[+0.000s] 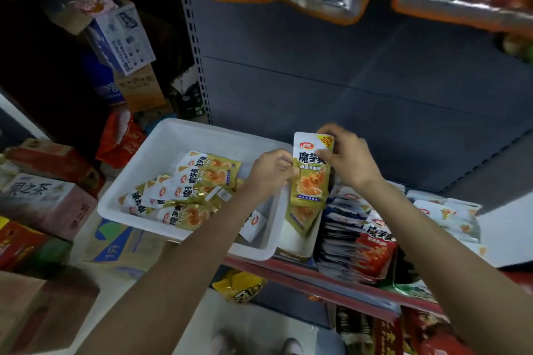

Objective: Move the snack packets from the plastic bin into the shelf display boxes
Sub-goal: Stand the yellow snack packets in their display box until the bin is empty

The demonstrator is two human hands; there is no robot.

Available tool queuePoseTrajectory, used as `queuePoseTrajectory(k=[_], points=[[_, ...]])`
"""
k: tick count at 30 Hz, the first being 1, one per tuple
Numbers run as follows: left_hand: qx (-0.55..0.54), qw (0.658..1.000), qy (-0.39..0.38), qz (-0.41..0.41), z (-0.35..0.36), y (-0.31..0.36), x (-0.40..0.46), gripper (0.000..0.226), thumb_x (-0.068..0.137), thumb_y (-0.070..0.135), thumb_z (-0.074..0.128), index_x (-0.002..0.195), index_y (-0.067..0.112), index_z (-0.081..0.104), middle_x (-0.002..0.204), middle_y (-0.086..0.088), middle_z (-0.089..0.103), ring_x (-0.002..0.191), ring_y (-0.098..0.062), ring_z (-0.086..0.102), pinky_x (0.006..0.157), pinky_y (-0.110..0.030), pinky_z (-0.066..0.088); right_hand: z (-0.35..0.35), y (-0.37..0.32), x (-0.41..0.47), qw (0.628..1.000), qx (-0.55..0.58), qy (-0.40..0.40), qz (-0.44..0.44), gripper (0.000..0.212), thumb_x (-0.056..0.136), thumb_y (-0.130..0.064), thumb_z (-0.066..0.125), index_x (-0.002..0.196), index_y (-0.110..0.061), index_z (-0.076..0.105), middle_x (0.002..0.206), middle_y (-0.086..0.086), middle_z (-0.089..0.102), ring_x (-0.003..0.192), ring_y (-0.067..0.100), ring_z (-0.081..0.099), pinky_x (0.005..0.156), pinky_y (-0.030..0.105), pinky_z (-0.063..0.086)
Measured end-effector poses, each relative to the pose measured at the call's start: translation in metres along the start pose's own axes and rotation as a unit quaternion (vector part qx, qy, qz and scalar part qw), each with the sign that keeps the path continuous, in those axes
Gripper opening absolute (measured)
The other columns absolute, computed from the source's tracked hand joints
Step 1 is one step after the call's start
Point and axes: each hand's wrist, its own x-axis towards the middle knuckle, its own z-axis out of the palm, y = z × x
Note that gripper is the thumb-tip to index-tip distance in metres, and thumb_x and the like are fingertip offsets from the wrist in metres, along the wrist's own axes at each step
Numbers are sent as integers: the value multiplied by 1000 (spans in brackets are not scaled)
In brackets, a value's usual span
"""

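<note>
A white plastic bin (pixel 161 147) rests on the shelf edge at the centre left, holding several yellow-green snack packets (pixel 196 184). Just right of it stands a white display box (pixel 300 242). Both hands hold an upright bundle of the same yellow-green packets (pixel 310 179) over that box. My right hand (pixel 346 153) pinches the bundle's top corner. My left hand (pixel 271 170) grips its left edge, above the bin's right end. How many packets are in the bundle is hidden.
Further right on the shelf stand display boxes filled with dark and red packets (pixel 360 233) and white packets (pixel 450 216). The grey shelf back panel (pixel 346 81) rises behind. Cardboard cartons (pixel 43 202) are stacked at the left. Bagged goods hang overhead.
</note>
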Motion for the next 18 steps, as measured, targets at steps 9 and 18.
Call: queuePoseTrajectory(k=[9,18], points=[[182,980,48,69,23,6,15,10,81,6,66,86,12,61,84,-4,64,78,-13,58,62,-10,40,8,17,-8,964,-236,-127,3,10,88,-17,59,87,-20,49,87,4,57,86,27,57,64,31,37],[218,972,75,39,22,-1,10,14,83,9,61,97,12,64,92,-4,69,85,-16,62,76,-24,49,17,18,-3,966,-219,-135,-34,13,89,-18,56,102,-18,58,104,5,56,96,27,58,70,29,36]])
